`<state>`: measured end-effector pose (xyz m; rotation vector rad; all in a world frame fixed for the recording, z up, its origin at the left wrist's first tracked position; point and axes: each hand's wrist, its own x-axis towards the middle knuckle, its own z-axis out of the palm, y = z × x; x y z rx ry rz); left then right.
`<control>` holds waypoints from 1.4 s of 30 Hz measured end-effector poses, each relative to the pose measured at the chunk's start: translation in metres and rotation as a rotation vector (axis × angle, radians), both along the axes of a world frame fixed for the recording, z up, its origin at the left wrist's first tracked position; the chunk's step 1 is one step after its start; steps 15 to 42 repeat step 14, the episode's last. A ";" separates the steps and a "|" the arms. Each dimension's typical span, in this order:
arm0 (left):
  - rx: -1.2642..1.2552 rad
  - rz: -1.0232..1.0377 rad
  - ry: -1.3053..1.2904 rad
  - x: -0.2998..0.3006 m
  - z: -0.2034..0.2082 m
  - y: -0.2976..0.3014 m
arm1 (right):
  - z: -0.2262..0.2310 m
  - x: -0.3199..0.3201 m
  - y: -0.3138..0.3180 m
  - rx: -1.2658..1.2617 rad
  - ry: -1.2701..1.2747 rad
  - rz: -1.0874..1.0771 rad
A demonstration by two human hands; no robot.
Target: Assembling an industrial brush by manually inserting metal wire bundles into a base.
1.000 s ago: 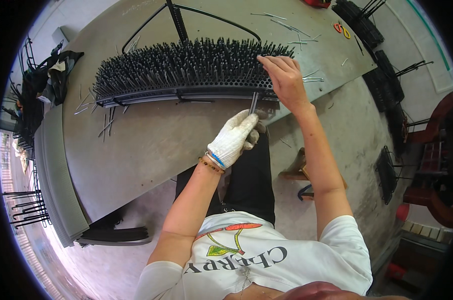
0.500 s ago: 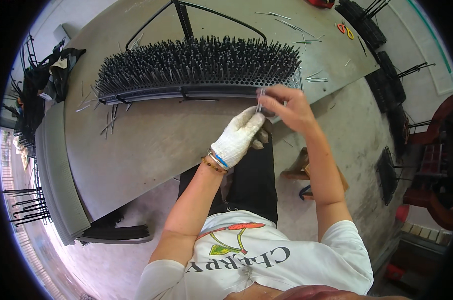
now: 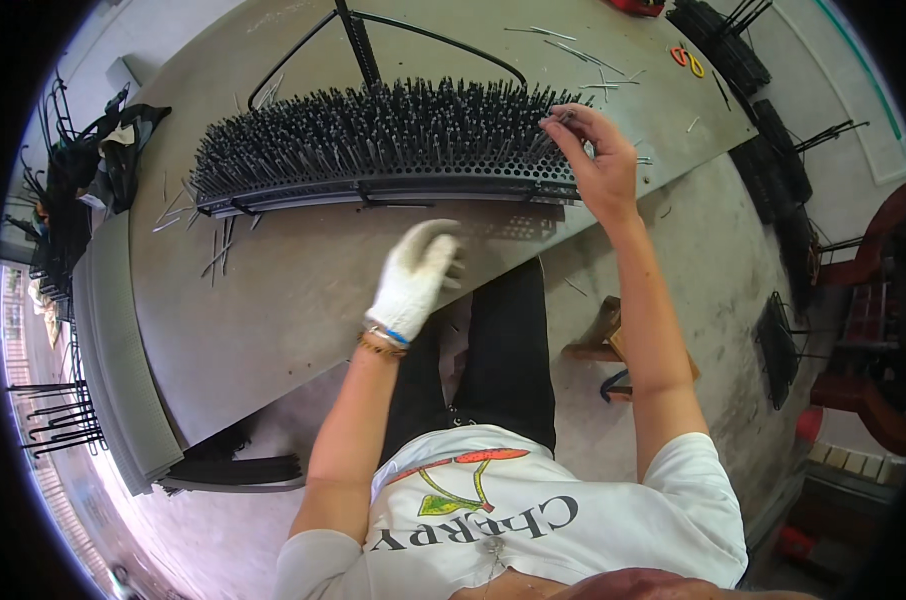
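A long perforated black metal rack (image 3: 303,194) lies on the grey table, with a dense mass of upright thin dark rods (image 3: 393,130) standing in its holes. At the rack's right end, my bare right hand (image 3: 605,160) pinches thin metal rods (image 3: 565,117) between thumb and fingertips; how many is hidden. My left hand (image 3: 415,275), in a white knitted glove with darkened fingers, hovers over the table's near edge, in front of the rack. Its fingers are curved, apart and slightly blurred, with nothing seen in them.
Loose thin rods (image 3: 223,245) lie left of the rack, and several more (image 3: 573,50) lie beyond it. Orange-and-yellow-handled scissors (image 3: 688,62) rest at the far right of the grey table (image 3: 273,300). A wooden stool (image 3: 603,345) stands on the floor at right.
My hands have separated. The right one has moved up and right to the rack's end with the rods; the gloved left one has drawn back to the left and let go.
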<state>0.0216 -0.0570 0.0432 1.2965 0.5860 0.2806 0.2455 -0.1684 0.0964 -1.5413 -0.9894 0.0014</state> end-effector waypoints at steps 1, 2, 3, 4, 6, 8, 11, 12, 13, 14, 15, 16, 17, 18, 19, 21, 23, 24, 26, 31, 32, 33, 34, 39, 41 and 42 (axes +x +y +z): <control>0.040 0.083 0.035 -0.010 -0.004 0.011 | -0.002 0.003 0.001 -0.053 -0.062 -0.019; 0.319 0.226 0.049 -0.022 -0.021 0.026 | -0.005 0.005 0.003 -0.051 -0.061 -0.017; 0.599 0.366 0.061 -0.036 -0.036 0.043 | -0.009 0.008 0.005 -0.058 -0.056 -0.015; 0.811 0.437 0.153 -0.050 -0.039 0.060 | -0.012 0.010 0.003 -0.069 -0.051 -0.019; 1.104 0.551 0.405 -0.088 -0.040 0.093 | -0.018 0.007 0.010 -0.052 -0.024 -0.018; 1.259 0.626 0.712 -0.120 -0.033 0.118 | -0.018 0.002 0.014 -0.028 0.002 -0.010; 1.354 0.623 1.045 -0.162 -0.051 0.155 | -0.018 -0.001 0.017 -0.028 -0.086 -0.035; 1.247 0.613 1.138 -0.167 -0.055 0.165 | -0.021 0.002 0.016 -0.019 -0.120 -0.052; 1.130 0.619 1.239 -0.170 -0.056 0.173 | -0.022 0.005 0.017 -0.068 -0.165 -0.064; 1.121 0.646 1.273 -0.188 -0.054 0.175 | -0.028 -0.002 0.034 -0.057 -0.152 -0.026; 1.121 0.646 1.273 -0.188 -0.054 0.175 | -0.028 -0.002 0.034 -0.057 -0.152 -0.026; 1.121 0.646 1.273 -0.188 -0.054 0.175 | -0.028 -0.002 0.034 -0.057 -0.152 -0.026; 1.121 0.646 1.273 -0.188 -0.054 0.175 | -0.028 -0.002 0.034 -0.057 -0.152 -0.026; 1.121 0.646 1.273 -0.188 -0.054 0.175 | -0.028 -0.002 0.034 -0.057 -0.152 -0.026; 1.121 0.646 1.273 -0.188 -0.054 0.175 | -0.028 -0.002 0.034 -0.057 -0.152 -0.026; 1.121 0.646 1.273 -0.188 -0.054 0.175 | -0.028 -0.002 0.034 -0.057 -0.152 -0.026; 1.121 0.646 1.273 -0.188 -0.054 0.175 | -0.028 -0.002 0.034 -0.057 -0.152 -0.026; 1.121 0.646 1.273 -0.188 -0.054 0.175 | -0.028 -0.002 0.034 -0.057 -0.152 -0.026; 1.121 0.646 1.273 -0.188 -0.054 0.175 | -0.028 -0.002 0.034 -0.057 -0.152 -0.026; 1.121 0.646 1.273 -0.188 -0.054 0.175 | -0.028 -0.002 0.034 -0.057 -0.152 -0.026; 1.121 0.646 1.273 -0.188 -0.054 0.175 | -0.028 -0.002 0.034 -0.057 -0.152 -0.026; 1.121 0.646 1.273 -0.188 -0.054 0.175 | -0.028 -0.002 0.034 -0.057 -0.152 -0.026; 1.121 0.646 1.273 -0.188 -0.054 0.175 | -0.028 -0.002 0.034 -0.057 -0.152 -0.026; 1.121 0.646 1.273 -0.188 -0.054 0.175 | -0.028 -0.002 0.034 -0.057 -0.152 -0.026; 1.121 0.646 1.273 -0.188 -0.054 0.175 | -0.028 -0.002 0.034 -0.057 -0.152 -0.026; 1.121 0.646 1.273 -0.188 -0.054 0.175 | -0.028 -0.002 0.034 -0.057 -0.152 -0.026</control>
